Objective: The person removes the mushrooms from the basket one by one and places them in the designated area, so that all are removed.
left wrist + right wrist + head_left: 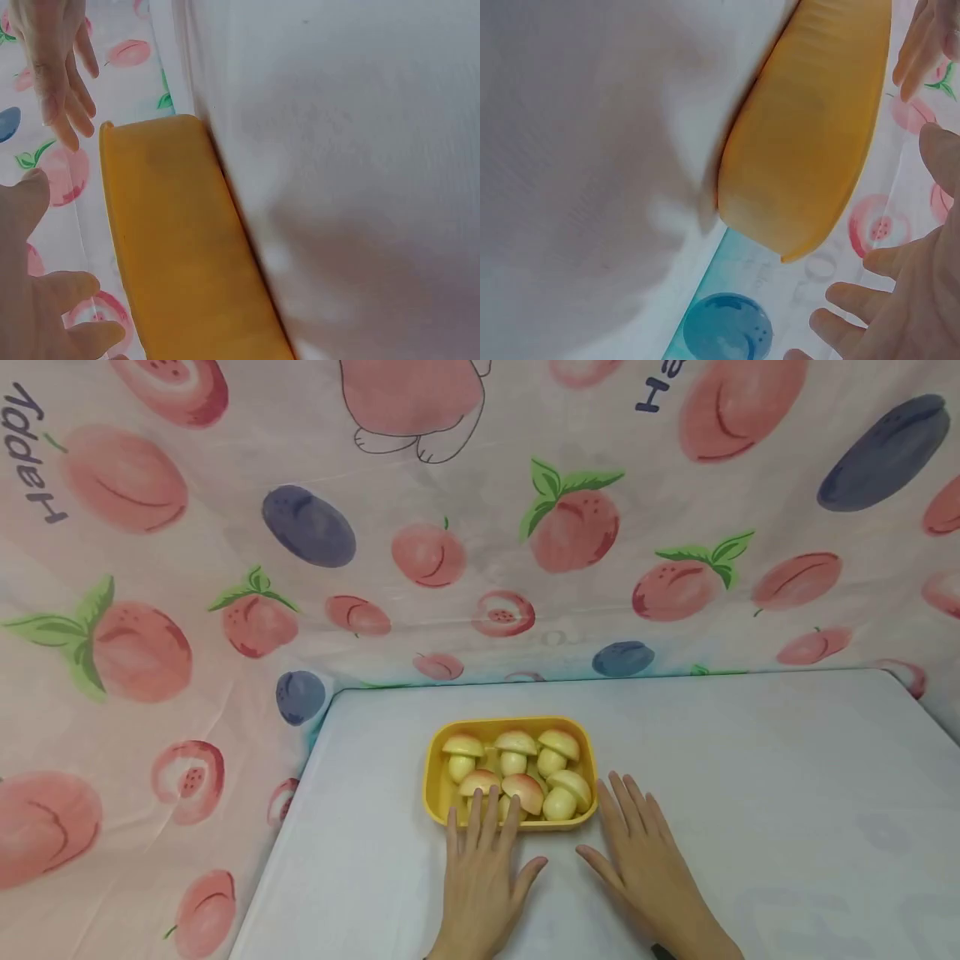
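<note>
The tray [180, 240] looks like smooth plastic with a soft sheen; the mushroom-shaped pieces [528, 787] are smooth and faintly glossy (of what material, one cannot tell). The tabletop [712, 760] looks smooth and mostly matt, the backdrop [480, 497] like lightly creased cloth.

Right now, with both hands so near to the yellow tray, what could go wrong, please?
The left hand seems to reach over the near rim of the tray, so pressing down might tip it. The mushrooms sit close together, so grabbing one could knock its neighbours. The right hand is by the near right corner; a bump might slide the tray.
</note>
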Demonstrator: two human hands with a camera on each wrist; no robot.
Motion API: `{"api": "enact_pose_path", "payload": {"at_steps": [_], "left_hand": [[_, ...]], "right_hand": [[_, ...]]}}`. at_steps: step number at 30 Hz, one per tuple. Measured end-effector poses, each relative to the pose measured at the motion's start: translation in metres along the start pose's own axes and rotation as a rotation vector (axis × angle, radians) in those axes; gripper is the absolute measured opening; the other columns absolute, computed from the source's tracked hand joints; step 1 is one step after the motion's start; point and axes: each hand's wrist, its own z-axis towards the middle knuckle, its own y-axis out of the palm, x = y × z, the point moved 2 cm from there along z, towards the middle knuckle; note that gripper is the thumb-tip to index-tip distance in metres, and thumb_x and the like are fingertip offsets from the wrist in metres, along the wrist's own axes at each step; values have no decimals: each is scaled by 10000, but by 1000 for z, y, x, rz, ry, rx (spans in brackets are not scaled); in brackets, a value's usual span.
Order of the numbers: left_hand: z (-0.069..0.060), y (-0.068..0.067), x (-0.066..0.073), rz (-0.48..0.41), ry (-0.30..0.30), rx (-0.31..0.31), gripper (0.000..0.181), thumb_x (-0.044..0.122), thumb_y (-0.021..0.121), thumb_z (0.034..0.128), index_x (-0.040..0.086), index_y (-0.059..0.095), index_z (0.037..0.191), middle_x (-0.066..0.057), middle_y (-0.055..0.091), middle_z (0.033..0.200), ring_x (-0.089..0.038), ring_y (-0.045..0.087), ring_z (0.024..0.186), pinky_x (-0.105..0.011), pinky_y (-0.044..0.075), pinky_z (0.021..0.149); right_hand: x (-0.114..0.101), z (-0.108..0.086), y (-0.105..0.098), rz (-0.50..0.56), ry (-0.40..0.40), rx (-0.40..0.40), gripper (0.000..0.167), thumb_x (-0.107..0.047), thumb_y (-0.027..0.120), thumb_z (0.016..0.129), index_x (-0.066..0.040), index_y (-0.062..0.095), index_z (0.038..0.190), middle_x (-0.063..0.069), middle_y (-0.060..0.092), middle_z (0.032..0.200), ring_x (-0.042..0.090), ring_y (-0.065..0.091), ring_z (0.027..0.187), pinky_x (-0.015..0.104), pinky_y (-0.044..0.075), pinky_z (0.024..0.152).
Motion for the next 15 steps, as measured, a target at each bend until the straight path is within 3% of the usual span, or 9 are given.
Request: {"api": "enact_pose_path", "payload": {"at_steps": [8, 15], "left_hand": [[0, -4, -4, -14, -26, -25, 750, 572, 595, 916, 146, 425, 1510, -156, 367, 1573, -369, 294, 1468, -583, 153, 1156], [-1, -6, -10, -39, -49, -32, 721, 557, 579, 933, 146, 428, 1506, -155, 385, 1562, -368, 301, 1463, -600, 193, 1148]], "right_hand": [[-2, 6, -4, 19, -23, -3, 803, -540, 528, 974, -3, 297, 1525, 215, 304, 1576, 388, 291, 1443, 503, 256, 1172], [-3, 12, -5, 26, -18, -9, 806, -496, 583, 958, -4, 296, 1529, 204, 335, 1558, 373, 303, 1437, 495, 292, 1153]]}}
